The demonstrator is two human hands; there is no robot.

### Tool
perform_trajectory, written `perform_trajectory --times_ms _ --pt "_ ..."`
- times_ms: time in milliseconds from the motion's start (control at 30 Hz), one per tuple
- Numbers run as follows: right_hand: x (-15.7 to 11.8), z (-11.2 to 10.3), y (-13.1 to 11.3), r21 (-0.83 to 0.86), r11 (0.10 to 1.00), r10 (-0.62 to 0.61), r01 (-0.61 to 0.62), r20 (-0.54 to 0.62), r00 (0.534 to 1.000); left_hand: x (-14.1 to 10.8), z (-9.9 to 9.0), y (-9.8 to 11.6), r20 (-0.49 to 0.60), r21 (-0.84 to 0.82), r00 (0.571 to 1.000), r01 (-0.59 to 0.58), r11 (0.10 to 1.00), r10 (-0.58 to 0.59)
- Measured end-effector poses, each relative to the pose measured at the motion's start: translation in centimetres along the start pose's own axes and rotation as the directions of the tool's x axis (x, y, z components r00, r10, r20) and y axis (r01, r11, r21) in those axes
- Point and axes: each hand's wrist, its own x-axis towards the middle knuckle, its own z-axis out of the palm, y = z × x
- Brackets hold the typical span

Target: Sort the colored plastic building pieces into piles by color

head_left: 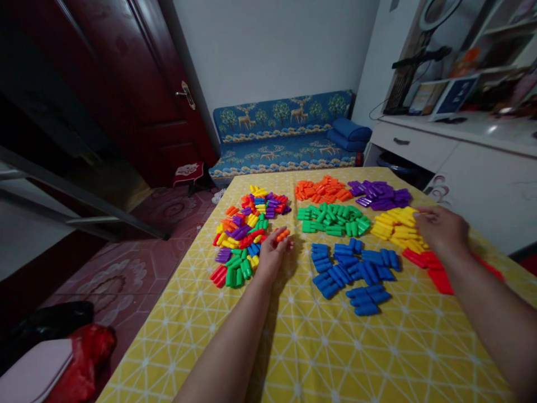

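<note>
My left hand (273, 252) is closed around an orange plastic building piece (283, 234), just right of a mixed pile of coloured pieces (241, 235). Over the right edge of the yellow pile (398, 226) is my right hand (442, 226), its fingers drawn together; what they pinch, if anything, is hidden. Pieces lie sorted by colour: an orange pile (323, 190) and a purple pile (380, 195) at the back, a green pile (333, 219) in the middle, a blue pile (354, 268) nearer me. My right forearm partly covers the red pieces (438, 277).
A yellow patterned cloth (319, 347) covers the table. Behind it stands a blue sofa (281, 134). A white cabinet (474, 173) is on the right, a dark red door (138, 84) on the left. A small stool (188, 172) stands on the floor.
</note>
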Motion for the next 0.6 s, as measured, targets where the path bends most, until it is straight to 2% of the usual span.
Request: perform_trajectory --times_ms 100,200,300,333,367,400,467,533,600 --pt "0.1 -0.8 1.2 -0.198 0.978 0.080 -0.064 0.074 0.994 -0.2 0.1 0.2 0.050 0.088 0.997 -0.057 0.994 0.053" --pt "-0.9 -0.6 0.4 -0.258 0.963 -0.070 0.076 0.032 0.997 -0.3 0.0 0.3 0.108 0.193 0.992 -0.079 0.978 0.059" --pt "-3.5 0.8 -2.8 -0.164 0.964 -0.210 0.209 0.011 0.978 -0.5 0.0 0.1 0.123 0.251 0.992 -0.059 0.966 0.029" --pt "-4.8 1.5 -4.3 -0.081 0.972 -0.217 0.221 0.055 0.975 -0.5 0.0 0.1 0.122 0.255 0.992 -0.048 0.966 0.017" --pt "-6.3 2.3 -6.1 0.021 0.975 -0.220 0.220 0.146 0.964 -0.6 0.0 0.1 0.126 0.256 0.992 -0.038 0.966 0.006" --pt "-7.9 3.1 -7.9 0.139 0.968 -0.237 0.207 0.251 0.939 -0.6 0.0 0.1 0.134 0.255 0.991 -0.031 0.966 -0.004" --pt "-11.2 4.7 -11.5 0.310 0.932 -0.313 0.186 0.433 0.845 -0.8 0.1 0.3 0.162 0.253 0.987 -0.030 0.967 -0.012" --pt "-14.0 6.0 -14.5 0.374 0.906 -0.378 0.196 0.513 0.771 -0.9 0.1 0.6 0.185 0.252 0.983 -0.033 0.967 -0.015" --pt "-16.0 7.0 -16.6 0.387 0.896 -0.412 0.218 0.542 0.733 -1.1 0.0 0.7 0.193 0.238 0.981 -0.037 0.970 -0.010"
